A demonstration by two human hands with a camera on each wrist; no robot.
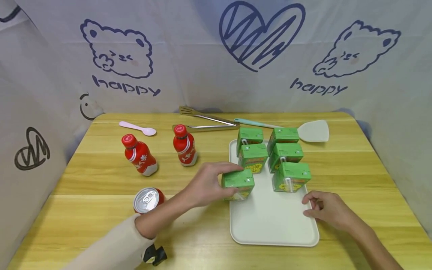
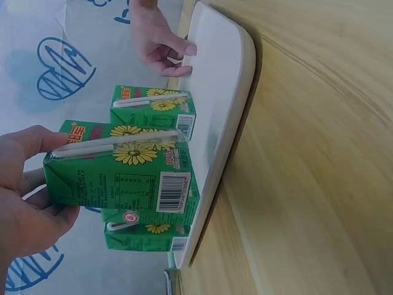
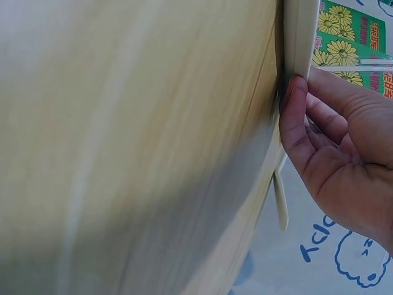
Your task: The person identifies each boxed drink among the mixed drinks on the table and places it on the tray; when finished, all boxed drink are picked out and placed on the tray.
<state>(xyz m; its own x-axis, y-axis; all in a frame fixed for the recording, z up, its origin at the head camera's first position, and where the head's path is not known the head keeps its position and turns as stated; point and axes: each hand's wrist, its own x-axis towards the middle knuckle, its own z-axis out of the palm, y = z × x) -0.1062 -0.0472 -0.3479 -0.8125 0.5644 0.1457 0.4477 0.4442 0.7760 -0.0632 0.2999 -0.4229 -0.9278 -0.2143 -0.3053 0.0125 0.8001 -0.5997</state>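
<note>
My left hand (image 1: pixel 210 185) grips a green juice carton (image 1: pixel 238 180) with a straw on its side, fingers behind it and thumb in front. The carton is upright at the left edge of a cream tray (image 1: pixel 270 225); in the left wrist view its lower end overlaps the tray, so I cannot tell if it touches. More green cartons (image 1: pixel 291 176) stand on the tray in two columns, two at left and three at right. My right hand (image 1: pixel 329 210) pinches the tray's right rim between thumb and curled fingers, as the right wrist view shows (image 3: pixel 344 141).
Two red bottles (image 1: pixel 141 155) and a red can (image 1: pixel 147 200) stand left of the tray. Behind lie a pink spoon (image 1: pixel 136 128), metal tongs (image 1: pixel 212 127) and a spatula (image 1: pixel 314 131). A small black object (image 1: pixel 155 255) is by the left sleeve.
</note>
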